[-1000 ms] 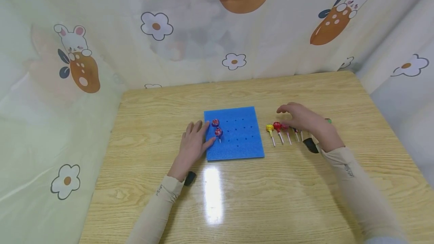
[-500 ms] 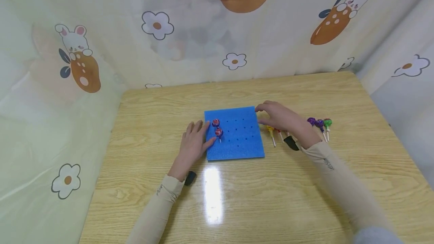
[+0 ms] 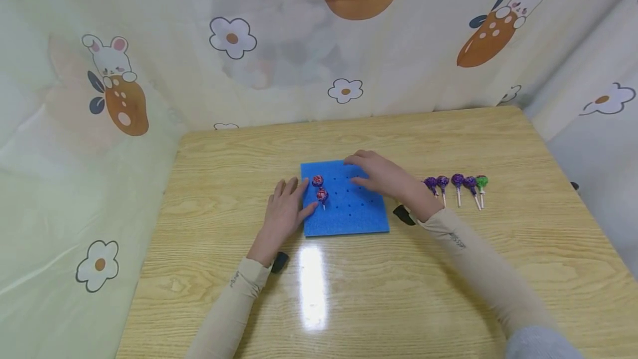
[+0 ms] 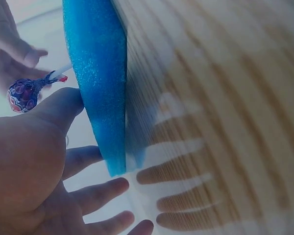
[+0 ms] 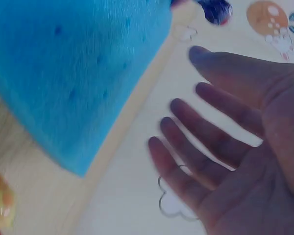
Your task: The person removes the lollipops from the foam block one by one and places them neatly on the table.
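A blue foam board (image 3: 344,223) with small holes lies on the table. Two red-and-purple wrapped lollipops stand in its left side, a rear lollipop (image 3: 317,180) and a front lollipop (image 3: 322,195). My left hand (image 3: 284,209) rests at the board's left edge, fingers extended; in the left wrist view the thumb (image 4: 63,105) touches the foam, near a lollipop head (image 4: 22,95). Over the board's right rear part hovers my right hand (image 3: 381,175). The right wrist view shows its fingers (image 5: 201,139) spread, holding nothing. It hides some holes and nearby lollipops from the head view.
Right of the board lie several lollipops in a row, among them a purple lollipop (image 3: 458,180) and a green lollipop (image 3: 481,181). A yellow one (image 5: 1,201) shows in the right wrist view. A patterned curtain (image 3: 279,82) hangs behind the wooden table (image 3: 423,303).
My right hand has moved left, from above the row of lollipops to above the board, uncovering the purple and green lollipops. My left hand and the two standing lollipops have stayed put.
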`<state>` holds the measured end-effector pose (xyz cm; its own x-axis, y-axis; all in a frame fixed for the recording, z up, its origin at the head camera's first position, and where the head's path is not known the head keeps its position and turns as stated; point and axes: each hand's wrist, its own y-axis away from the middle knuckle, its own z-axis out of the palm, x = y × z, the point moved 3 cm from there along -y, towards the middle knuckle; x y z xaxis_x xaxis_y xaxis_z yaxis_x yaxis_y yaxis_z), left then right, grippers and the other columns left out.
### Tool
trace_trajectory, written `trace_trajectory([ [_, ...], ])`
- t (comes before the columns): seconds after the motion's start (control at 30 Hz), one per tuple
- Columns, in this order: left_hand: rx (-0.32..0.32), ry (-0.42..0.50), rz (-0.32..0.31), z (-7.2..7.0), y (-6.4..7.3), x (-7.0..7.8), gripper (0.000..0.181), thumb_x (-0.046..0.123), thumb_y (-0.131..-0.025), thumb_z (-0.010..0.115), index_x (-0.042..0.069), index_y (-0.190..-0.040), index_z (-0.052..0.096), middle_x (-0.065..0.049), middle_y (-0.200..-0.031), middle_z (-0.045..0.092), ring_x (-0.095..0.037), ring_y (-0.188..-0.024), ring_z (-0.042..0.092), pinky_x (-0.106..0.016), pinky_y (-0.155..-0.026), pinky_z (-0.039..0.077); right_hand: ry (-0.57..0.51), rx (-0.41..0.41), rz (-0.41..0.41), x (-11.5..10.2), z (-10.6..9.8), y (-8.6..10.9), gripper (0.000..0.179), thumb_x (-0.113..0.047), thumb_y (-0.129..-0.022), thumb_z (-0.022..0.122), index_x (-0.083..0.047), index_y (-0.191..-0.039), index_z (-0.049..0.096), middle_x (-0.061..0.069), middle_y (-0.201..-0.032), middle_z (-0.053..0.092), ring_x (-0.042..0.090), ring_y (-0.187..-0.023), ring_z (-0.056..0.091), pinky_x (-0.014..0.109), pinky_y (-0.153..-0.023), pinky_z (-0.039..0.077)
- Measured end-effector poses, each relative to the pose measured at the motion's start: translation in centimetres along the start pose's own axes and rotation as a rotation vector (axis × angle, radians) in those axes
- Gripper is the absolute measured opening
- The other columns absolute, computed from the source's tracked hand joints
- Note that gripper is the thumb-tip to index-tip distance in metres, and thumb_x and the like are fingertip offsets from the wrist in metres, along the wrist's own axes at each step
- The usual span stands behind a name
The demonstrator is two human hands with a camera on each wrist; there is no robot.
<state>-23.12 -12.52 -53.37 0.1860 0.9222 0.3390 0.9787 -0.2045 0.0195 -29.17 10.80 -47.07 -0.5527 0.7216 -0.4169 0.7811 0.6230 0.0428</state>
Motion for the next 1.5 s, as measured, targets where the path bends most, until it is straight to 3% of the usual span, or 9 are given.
trace_trajectory([
  [0.33,0.010,-0.012,0.003,0.0,0.2,-0.1,0.068,0.054,-0.099,0.055,0.019,-0.156,0.040,-0.017,-0.159,0.038,-0.045,-0.149,0.029,-0.066,-0.111,0.036,0.068,0.130,-0.324,-3.2,1.8,-1.4,0.039,-0.016,-0.097,0.067,-0.010,-0.135,0.060,0.012,-0.134,0.059,0.029,-0.128,0.055,0.045,-0.108,0.048],
  [0.5,0.023,-0.030,0.007,0.0,-0.1,-0.1,0.068,0.054,-0.099,0.055,0.019,-0.156,0.040,-0.016,-0.159,0.039,-0.044,-0.148,0.030,-0.066,-0.110,0.038,0.132,0.185,-0.420,-4.1,2.0,-2.1,0.038,-0.011,-0.094,0.070,-0.011,-0.131,0.061,0.011,-0.132,0.059,0.028,-0.127,0.056,0.044,-0.107,0.048],
  [1.13,0.001,-0.030,-0.004,0.2,0.0,-0.1,0.068,0.054,-0.099,0.055,0.020,-0.156,0.040,-0.016,-0.159,0.039,-0.044,-0.148,0.030,-0.065,-0.109,0.039,0.177,0.184,-0.413,-4.4,3.2,-2.8,0.031,-0.009,-0.095,0.068,-0.012,-0.126,0.062,0.008,-0.128,0.061,0.025,-0.122,0.058,0.042,-0.104,0.051],
  [1.5,0.001,-0.010,-0.010,0.0,-0.1,0.0,0.068,0.054,-0.100,0.054,0.020,-0.156,0.039,-0.016,-0.160,0.037,-0.044,-0.149,0.028,-0.066,-0.111,0.036,0.177,0.229,-0.409,-4.7,1.9,-3.0,0.033,-0.013,-0.096,0.069,-0.012,-0.127,0.062,0.008,-0.129,0.061,0.025,-0.123,0.059,0.041,-0.104,0.051],
])
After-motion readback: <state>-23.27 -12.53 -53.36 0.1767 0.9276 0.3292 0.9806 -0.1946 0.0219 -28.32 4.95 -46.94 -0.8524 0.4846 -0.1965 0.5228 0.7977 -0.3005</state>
